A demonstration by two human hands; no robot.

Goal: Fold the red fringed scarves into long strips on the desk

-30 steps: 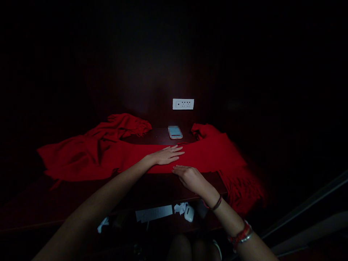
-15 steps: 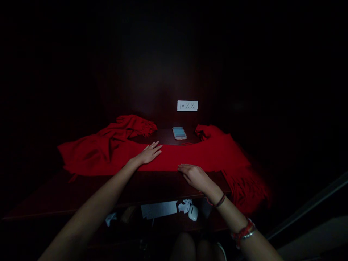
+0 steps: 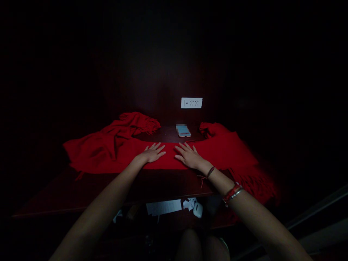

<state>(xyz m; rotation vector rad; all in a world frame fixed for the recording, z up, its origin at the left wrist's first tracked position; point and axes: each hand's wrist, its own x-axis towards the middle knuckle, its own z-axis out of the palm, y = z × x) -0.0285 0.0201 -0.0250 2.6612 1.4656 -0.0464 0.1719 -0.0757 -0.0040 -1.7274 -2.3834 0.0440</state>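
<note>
Head view: red scarf, one, laid across a dark desk from left to right. Left part rumpled in loose folds, its fringe lying toward the far side; middle part a flat, smooth band.

Pale scrap, below the desk top at left; too dim to identify.

Left hand, palm down on the flat band, left of its middle, fingers spread wide; a ring on one finger.

White sheet, in the space under the desk top, near side.

Phone, lying on the desk on the far side of the band; its screen blurred.

Right hand, palm down on the same band, just right of the left hand and apart from it, fingers likewise fanned wide.

Crumpled paper, under the desk top, right of the sheet.

Socket plate, white, on the dark far wall.

Small white case, beside the crumpled paper.

Dark cord, around the right wrist; red bracelet and silver bangle farther up that forearm.

Right part of the scarf bunched at the far side, fringed at the near right, where shadow blurs the strands.
</note>
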